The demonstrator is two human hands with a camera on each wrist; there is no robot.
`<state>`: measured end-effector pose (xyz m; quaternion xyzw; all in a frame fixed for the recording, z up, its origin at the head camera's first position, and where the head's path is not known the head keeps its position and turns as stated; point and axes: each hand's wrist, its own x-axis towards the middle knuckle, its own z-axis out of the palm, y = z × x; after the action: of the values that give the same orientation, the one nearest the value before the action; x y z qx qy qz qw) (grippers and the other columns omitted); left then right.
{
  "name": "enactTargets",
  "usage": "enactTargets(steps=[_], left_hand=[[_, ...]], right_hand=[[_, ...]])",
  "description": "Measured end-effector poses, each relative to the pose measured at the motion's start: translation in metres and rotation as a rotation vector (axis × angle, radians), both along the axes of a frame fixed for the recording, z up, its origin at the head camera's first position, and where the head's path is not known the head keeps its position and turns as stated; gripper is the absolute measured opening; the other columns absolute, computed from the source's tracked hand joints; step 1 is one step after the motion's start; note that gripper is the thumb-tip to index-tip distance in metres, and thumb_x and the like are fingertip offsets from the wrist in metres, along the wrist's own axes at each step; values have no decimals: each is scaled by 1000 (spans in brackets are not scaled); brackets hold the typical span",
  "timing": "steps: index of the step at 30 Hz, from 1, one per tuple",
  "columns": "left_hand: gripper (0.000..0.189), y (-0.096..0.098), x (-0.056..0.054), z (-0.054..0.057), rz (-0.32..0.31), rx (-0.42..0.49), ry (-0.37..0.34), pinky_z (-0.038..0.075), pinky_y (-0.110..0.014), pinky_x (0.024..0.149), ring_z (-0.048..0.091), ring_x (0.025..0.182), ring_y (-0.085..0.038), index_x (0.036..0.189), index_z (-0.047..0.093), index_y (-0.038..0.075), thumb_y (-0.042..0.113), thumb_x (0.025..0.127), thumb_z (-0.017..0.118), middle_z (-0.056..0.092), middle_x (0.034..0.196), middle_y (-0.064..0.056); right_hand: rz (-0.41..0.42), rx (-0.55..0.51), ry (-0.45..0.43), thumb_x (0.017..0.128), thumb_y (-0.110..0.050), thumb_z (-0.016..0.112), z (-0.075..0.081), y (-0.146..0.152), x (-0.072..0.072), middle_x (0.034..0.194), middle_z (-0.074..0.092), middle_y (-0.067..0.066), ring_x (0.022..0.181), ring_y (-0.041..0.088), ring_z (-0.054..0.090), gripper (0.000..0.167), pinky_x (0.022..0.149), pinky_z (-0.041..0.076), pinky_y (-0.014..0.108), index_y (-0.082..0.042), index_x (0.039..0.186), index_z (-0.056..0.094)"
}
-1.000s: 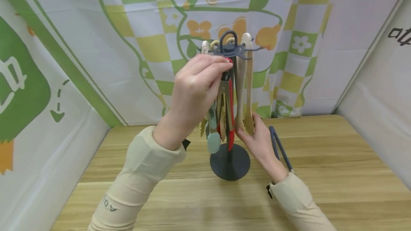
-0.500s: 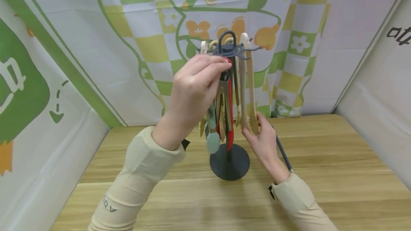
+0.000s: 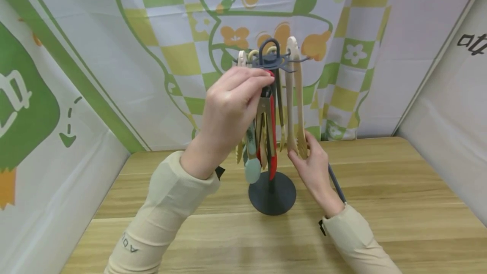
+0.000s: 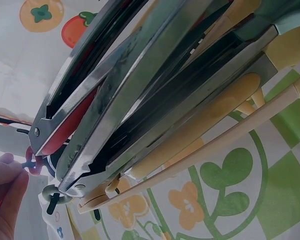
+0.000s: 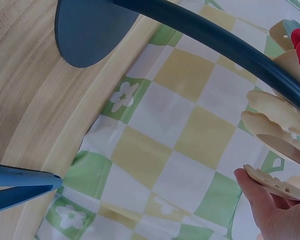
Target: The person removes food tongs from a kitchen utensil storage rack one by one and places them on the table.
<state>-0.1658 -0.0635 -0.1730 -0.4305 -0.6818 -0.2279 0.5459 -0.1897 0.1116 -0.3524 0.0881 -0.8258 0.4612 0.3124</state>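
A dark utensil stand (image 3: 272,200) holds several tongs on its hooks, including red-edged tongs (image 3: 272,166) and tongs with mint tips (image 3: 253,170). My left hand (image 3: 232,105) is raised at the front of the top. In the left wrist view its thumb and finger pinch the tip of a hook (image 4: 28,164), beside the red loop (image 4: 36,165) hung there. Low on the stand's right, my right hand (image 3: 313,166) grips the beige tongs (image 3: 299,96) near their scalloped ends. The head of these tongs is up at a right-hand hook.
Dark blue tongs (image 3: 336,184) lie on the wooden table (image 3: 395,189) behind the right wrist, partly hidden. The table's back edge meets a patterned cloth (image 3: 182,67). White side panels (image 3: 449,75) stand left and right.
My right hand has moved a little to the right, swinging the beige tongs' lower ends away from the stand. Their head is slightly higher. The left hand stays in place.
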Motion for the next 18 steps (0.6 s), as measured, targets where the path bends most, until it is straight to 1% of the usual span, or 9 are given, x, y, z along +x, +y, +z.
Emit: enactTargets(steps=[9, 14, 18], left_hand=[[19, 0, 0, 0, -1, 0, -2, 48, -23, 85, 64, 81, -25, 81, 70, -4, -11, 84, 53, 69, 85, -13], [15, 0, 0, 0, -38, 26, -27, 49, -22, 84, 64, 81, -24, 81, 70, -4, -11, 82, 56, 69, 84, -14], [14, 0, -1, 0, -67, 55, -59, 49, -22, 83, 64, 81, -24, 80, 71, -4, -11, 81, 59, 69, 83, -13]], right_hand=[[4, -11, -13, 77, -9, 66, 0, 3, 0, 103, 61, 15, 87, 29, 59, 47, 63, 51, 42, -3, 122, 53], [6, -13, -7, 78, -8, 65, -1, 5, 0, 104, 61, 15, 86, 29, 59, 46, 61, 51, 43, -2, 122, 52], [6, -18, -14, 78, -10, 65, -1, 6, 0, 102, 61, 14, 85, 28, 59, 46, 62, 51, 43, -3, 122, 52]])
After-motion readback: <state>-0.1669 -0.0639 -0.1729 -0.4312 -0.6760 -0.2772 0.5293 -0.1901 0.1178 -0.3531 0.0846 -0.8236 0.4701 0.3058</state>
